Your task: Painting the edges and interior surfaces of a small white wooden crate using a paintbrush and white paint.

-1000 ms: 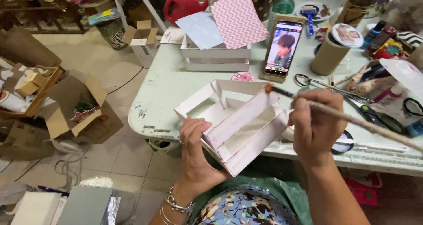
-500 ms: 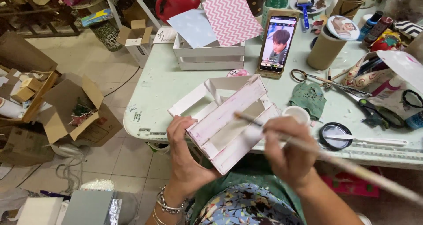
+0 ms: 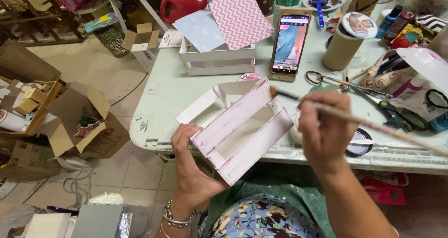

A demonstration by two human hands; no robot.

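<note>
Now crate (image 3: 242, 131) between both hands.

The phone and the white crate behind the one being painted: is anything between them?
In the head view, only bare pale green tabletop separates the phone from the white crate.

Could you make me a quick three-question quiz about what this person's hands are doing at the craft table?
1. True or false: the left hand holds the white slatted crate.
2. What does the right hand hold? A scissors, B paintbrush, C phone.
3. Where do the brush bristles sit against the crate?

Key: 1 true. 2 B. 3 At the crate's upper far corner, touching or nearly touching its top slat.
</note>
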